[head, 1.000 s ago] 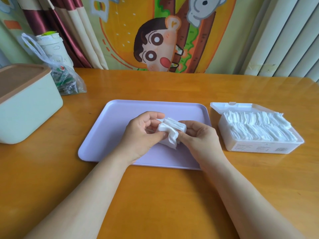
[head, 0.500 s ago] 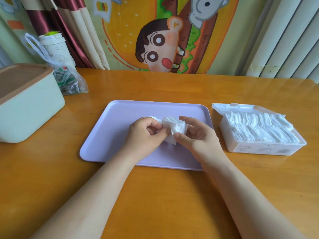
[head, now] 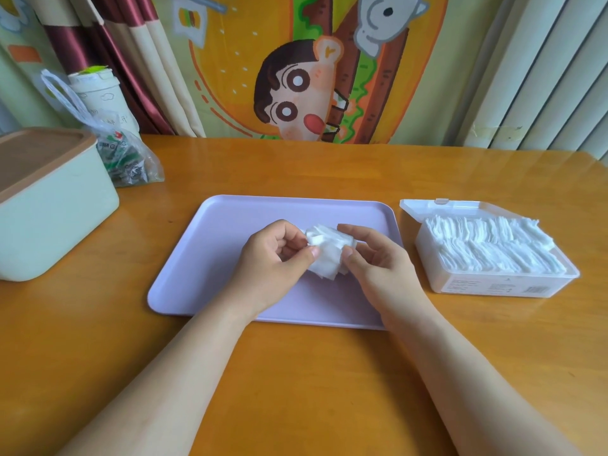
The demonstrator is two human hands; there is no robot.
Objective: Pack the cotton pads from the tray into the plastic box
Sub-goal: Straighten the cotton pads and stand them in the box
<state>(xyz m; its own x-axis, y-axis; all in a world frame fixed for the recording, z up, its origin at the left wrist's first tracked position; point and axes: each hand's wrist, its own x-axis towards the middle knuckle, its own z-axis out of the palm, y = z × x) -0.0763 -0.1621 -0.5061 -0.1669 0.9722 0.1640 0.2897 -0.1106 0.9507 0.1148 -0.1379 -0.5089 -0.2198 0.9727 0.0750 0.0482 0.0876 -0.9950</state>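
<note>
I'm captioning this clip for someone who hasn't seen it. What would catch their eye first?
First, the two bare hands, left hand and right hand, pinching a small bunch of white cotton pads between them over the middle of the lilac tray. Next, the open plastic box on the right, already nearly full of pads. Behind the wooden table hangs a loud cartoon curtain.

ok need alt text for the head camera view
Two bare hands, left hand and right hand, hold a small stack of cotton pads over a lilac tray. To the right, an open plastic box is nearly full of pads.
</note>
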